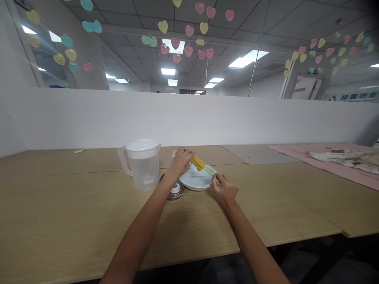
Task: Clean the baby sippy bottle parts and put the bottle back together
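Observation:
My left hand (181,161) grips a yellow, ridged food piece (199,162) threaded on a thin green skewer (208,170), held just above a white plate (194,184). My right hand (225,189) pinches the lower end of that skewer at the plate's right rim. A second thin stick lies across the plate. Both forearms reach in from the bottom of the view.
A clear plastic jug with a lid (142,163) stands left of the plate. A round metal lid with a white knob (175,190) lies between them. Pink cloth with crumpled fabric (340,157) covers the far right of the wooden table (74,205). A white partition runs behind.

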`<state>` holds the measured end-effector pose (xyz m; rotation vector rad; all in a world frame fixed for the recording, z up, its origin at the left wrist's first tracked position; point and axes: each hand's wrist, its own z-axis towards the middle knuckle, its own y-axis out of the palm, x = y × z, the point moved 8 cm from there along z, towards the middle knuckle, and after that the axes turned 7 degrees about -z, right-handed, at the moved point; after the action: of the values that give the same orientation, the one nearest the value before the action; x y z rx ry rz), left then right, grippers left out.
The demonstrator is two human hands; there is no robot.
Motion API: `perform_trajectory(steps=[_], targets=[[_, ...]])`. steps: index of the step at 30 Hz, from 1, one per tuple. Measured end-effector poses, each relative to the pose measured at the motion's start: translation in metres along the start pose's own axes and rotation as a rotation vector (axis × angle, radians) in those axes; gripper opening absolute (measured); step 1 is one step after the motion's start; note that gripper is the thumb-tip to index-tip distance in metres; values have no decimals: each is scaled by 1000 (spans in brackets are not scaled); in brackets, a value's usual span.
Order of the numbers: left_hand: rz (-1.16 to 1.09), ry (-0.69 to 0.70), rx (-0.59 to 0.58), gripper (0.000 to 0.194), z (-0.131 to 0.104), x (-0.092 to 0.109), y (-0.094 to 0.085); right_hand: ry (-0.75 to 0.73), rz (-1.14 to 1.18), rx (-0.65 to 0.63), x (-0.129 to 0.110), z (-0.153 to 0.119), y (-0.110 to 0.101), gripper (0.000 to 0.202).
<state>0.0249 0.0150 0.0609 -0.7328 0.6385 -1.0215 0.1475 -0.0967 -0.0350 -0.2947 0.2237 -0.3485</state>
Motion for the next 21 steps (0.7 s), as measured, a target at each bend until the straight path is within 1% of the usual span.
perform_trajectory(steps=[5,9,11,13,16,19,21], targets=[[91,132,-96,34,2,30,19,-119,-61,52,-12,0,-7,22],[62,223,-159,31,1,55,32,-155,-49,101,-15,-3,-9,19],[60,240,-151,31,1,59,34,-135,-31,96,-12,-5,-5,19],[78,221,-109,30,2,55,32,-41,-18,95,-2,-6,-1,21],[110,175,-63,31,2,40,29,106,17,62,13,-7,6,26],[118,136,-29,35,1,23,24,233,34,-25,22,-7,10,29],[107,111,12,38,0,15,18,345,29,-110,29,-6,12,29]])
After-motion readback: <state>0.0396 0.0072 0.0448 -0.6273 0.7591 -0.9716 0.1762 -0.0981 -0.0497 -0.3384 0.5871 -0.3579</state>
